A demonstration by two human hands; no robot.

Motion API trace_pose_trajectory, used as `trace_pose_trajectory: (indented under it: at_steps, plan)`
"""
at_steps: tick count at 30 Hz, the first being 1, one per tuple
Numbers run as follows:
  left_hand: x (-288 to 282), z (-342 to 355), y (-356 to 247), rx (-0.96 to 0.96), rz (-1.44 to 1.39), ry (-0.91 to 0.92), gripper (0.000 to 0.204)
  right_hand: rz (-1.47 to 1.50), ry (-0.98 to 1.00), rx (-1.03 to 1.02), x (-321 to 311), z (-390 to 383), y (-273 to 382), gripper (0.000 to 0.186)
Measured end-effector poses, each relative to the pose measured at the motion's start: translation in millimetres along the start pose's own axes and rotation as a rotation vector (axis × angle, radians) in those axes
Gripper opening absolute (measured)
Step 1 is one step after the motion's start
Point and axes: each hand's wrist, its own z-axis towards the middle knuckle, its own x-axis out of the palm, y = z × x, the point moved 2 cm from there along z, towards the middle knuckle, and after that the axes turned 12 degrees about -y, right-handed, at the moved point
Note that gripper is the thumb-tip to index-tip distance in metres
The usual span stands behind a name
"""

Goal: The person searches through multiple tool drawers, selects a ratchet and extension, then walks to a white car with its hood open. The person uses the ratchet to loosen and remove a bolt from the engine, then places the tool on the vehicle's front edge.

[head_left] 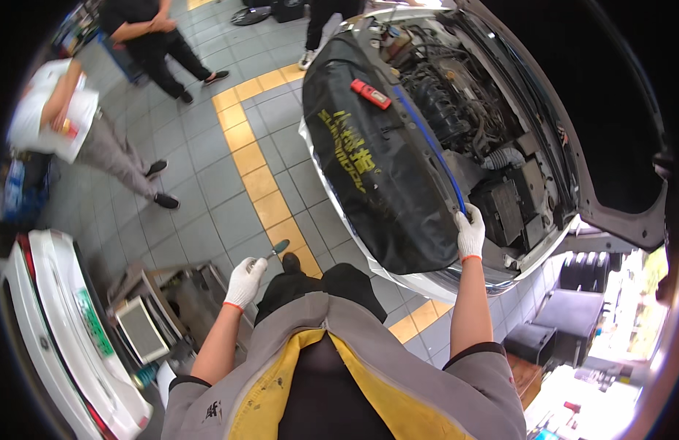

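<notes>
My left hand (246, 281), in a white glove with an orange cuff, is closed around a small tool (281, 246) that has a thin shaft and a dark green rounded end. It hovers over the floor, left of my legs. My right hand (470, 233), gloved the same way, grips the near end of a long thin blue rod (431, 143). The rod lies along the front edge of the open engine bay (464, 95). Beside it a black fender cover (354, 161) with yellow lettering drapes over the car's front.
A red tool or box (371, 94) lies on the cover. The raised hood (610, 110) stands at the right. Several people stand on the tiled floor (215, 172); one wears a white shirt (68, 110). A white car (68, 330) and removed parts (145, 330) are at the lower left.
</notes>
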Motion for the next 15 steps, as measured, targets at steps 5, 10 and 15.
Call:
trace_pose_trajectory:
  at_steps: [5,10,15]
  plan:
    - [-14,115,-119,0.107,0.003,-0.034,0.039,-0.454,0.063,-0.049,57,38,-58,0.037]
    - [14,205,-249,0.171,-0.033,-0.026,0.028,-0.743,-0.016,0.042,111,42,-108,0.038]
    - [41,269,-391,0.223,-0.146,0.048,0.031,-0.721,-0.076,0.17,119,66,-89,0.029]
